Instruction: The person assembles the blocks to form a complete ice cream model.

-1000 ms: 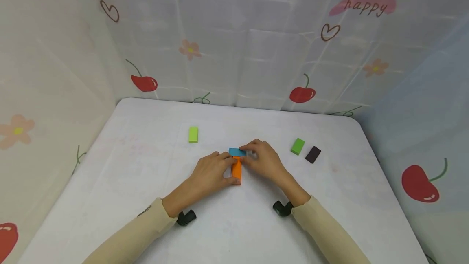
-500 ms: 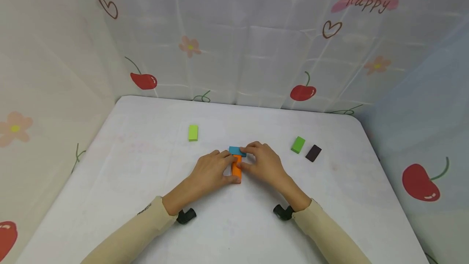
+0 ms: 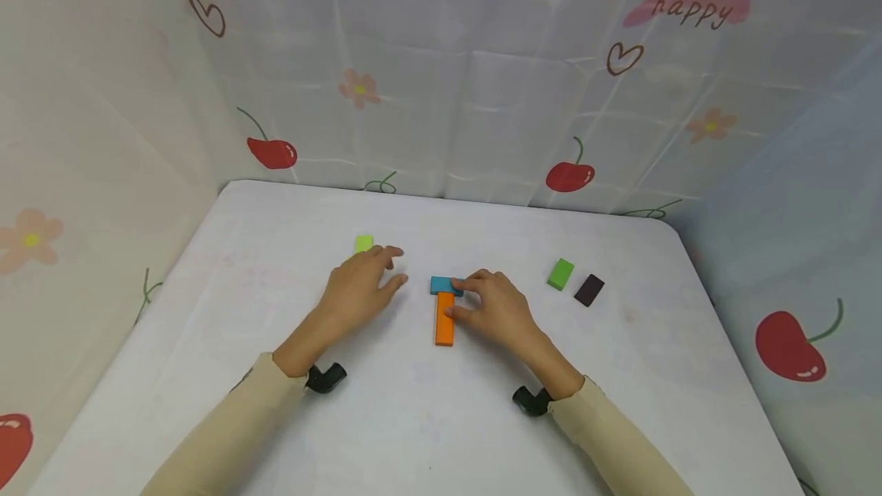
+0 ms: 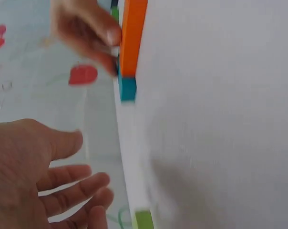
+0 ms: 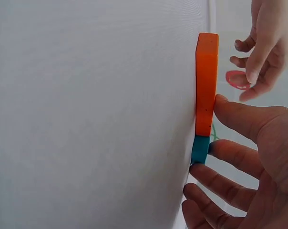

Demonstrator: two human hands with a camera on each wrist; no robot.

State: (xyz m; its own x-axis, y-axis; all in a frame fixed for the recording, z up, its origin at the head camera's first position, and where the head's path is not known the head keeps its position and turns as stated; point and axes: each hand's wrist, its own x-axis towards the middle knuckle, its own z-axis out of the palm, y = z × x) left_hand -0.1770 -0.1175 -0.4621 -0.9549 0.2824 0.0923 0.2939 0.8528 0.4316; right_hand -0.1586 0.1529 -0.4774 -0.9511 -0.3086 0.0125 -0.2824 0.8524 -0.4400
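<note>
An orange block (image 3: 444, 320) lies lengthwise on the white table, its far end against a blue block (image 3: 441, 285) set crosswise, so the two form a T. My right hand (image 3: 501, 308) reaches in from the right. Its thumb tip touches the orange block, and its index and middle fingertips rest on the blue block (image 5: 200, 149). My left hand (image 3: 358, 289) hovers over the table to the left, holding nothing, fingers spread and loosely bent. Beyond it, partly hidden by its knuckles, lies a lime-green block (image 3: 363, 243).
Toward the right of the table (image 3: 654, 373) lie a green block (image 3: 560, 274) and a dark brown block (image 3: 589, 291), side by side. A printed curtain (image 3: 455, 98) hangs behind the table's back edge. Black wrist-camera mounts (image 3: 327, 378) stick out at both cuffs.
My left hand has let go of the orange block and moved left and away toward the lime-green block. My right thumb has slid slightly down onto the orange block; the right hand otherwise stays put.
</note>
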